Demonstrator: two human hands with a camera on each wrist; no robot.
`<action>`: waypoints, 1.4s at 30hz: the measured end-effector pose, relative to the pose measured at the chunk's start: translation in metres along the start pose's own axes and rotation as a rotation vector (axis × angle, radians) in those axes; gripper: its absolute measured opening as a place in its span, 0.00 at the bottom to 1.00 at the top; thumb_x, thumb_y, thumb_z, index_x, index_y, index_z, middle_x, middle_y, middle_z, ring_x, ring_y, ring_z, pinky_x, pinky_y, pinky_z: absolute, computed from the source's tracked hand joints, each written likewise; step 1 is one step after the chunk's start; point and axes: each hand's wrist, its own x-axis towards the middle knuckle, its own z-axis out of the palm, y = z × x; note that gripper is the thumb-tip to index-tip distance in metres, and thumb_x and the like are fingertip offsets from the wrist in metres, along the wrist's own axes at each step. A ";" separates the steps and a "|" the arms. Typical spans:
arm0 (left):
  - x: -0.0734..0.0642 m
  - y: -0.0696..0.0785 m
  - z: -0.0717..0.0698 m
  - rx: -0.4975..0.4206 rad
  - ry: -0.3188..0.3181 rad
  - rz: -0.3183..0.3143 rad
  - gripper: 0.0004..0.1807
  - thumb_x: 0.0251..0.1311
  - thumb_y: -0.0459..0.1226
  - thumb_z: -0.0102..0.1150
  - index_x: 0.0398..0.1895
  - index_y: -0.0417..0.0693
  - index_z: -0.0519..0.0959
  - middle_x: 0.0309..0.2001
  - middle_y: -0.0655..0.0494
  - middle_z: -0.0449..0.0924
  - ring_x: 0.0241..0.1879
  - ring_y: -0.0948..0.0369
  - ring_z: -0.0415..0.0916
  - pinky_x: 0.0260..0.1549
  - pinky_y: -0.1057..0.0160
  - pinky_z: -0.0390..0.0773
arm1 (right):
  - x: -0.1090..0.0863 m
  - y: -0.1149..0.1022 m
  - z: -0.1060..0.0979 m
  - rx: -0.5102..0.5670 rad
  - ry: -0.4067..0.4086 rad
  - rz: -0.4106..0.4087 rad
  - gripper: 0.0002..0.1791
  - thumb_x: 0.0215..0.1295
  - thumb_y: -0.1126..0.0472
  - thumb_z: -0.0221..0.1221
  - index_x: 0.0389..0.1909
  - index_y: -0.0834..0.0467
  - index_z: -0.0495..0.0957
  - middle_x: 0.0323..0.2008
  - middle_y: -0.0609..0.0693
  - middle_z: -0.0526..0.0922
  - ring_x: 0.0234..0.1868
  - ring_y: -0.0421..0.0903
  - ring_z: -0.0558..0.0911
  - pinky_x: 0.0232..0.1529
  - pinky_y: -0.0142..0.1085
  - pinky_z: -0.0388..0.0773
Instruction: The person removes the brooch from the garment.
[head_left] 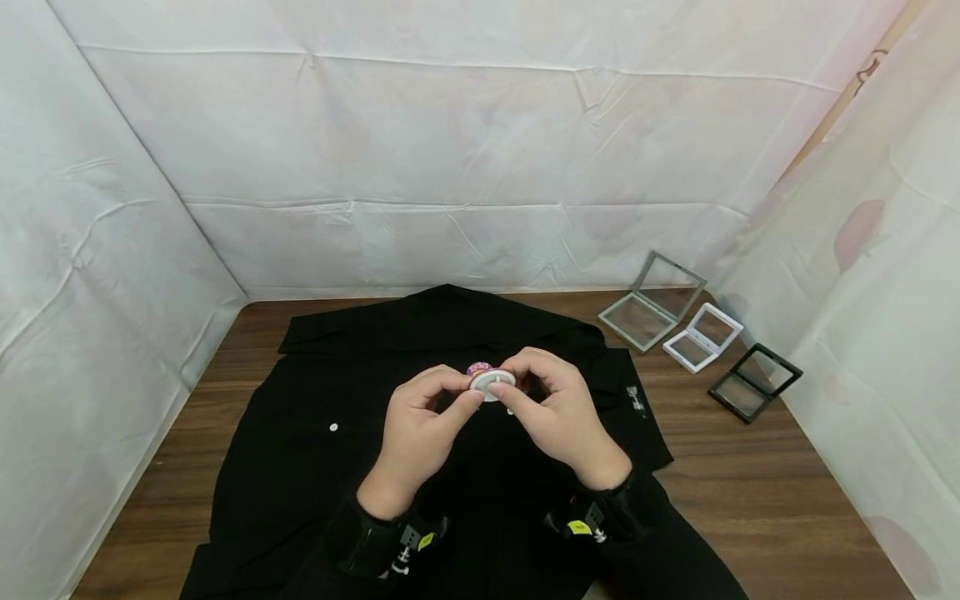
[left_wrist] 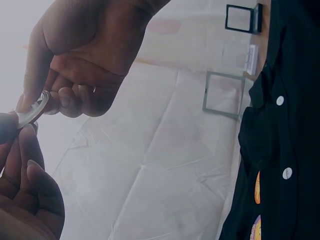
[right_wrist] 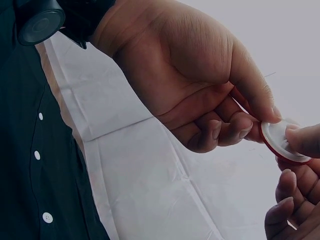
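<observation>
A round pin badge (head_left: pixel 489 386) is held up over the black shirt (head_left: pixel 315 467), its white plastic back turned toward the head view. The fingers and thumb of my left hand (head_left: pixel 420 429) pinch its left edge. On the opposite edge my right hand (head_left: pixel 558 412) pinches it, the thumb lying on the back. In the right wrist view the badge (right_wrist: pixel 277 140) shows a red rim, and a thumb presses on its back. Fingertips cover part of the pin. Just beyond it in the head view, a purple round badge (head_left: pixel 478 367) shows on the shirt.
At the right of the wooden table (head_left: pixel 757 500) stand three opened folding mirrors: a grey one (head_left: pixel 637 321), a white one (head_left: pixel 690 350) and a black one (head_left: pixel 738 396). White cloth (head_left: pixel 450 142) hangs behind and on both sides. White buttons (left_wrist: pixel 287 173) run along the shirt.
</observation>
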 end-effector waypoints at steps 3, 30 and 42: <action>0.000 0.000 0.000 0.007 0.003 -0.003 0.05 0.67 0.33 0.68 0.36 0.39 0.86 0.35 0.53 0.84 0.35 0.58 0.80 0.37 0.61 0.84 | 0.000 0.001 0.000 0.020 -0.005 0.003 0.04 0.67 0.68 0.68 0.37 0.55 0.84 0.34 0.46 0.83 0.28 0.43 0.76 0.27 0.35 0.74; 0.000 -0.002 -0.003 -0.003 0.017 -0.011 0.07 0.67 0.33 0.69 0.37 0.35 0.85 0.35 0.52 0.85 0.33 0.59 0.80 0.35 0.61 0.84 | -0.003 0.005 0.007 0.067 -0.008 -0.070 0.02 0.70 0.71 0.64 0.41 0.63 0.82 0.34 0.52 0.80 0.29 0.44 0.77 0.28 0.34 0.78; 0.002 -0.004 -0.006 0.022 -0.003 -0.015 0.04 0.64 0.27 0.69 0.36 0.43 0.88 0.35 0.48 0.85 0.34 0.58 0.80 0.34 0.62 0.83 | -0.002 0.007 0.007 0.072 -0.013 -0.087 0.08 0.68 0.75 0.63 0.40 0.59 0.81 0.34 0.50 0.80 0.30 0.44 0.78 0.28 0.36 0.79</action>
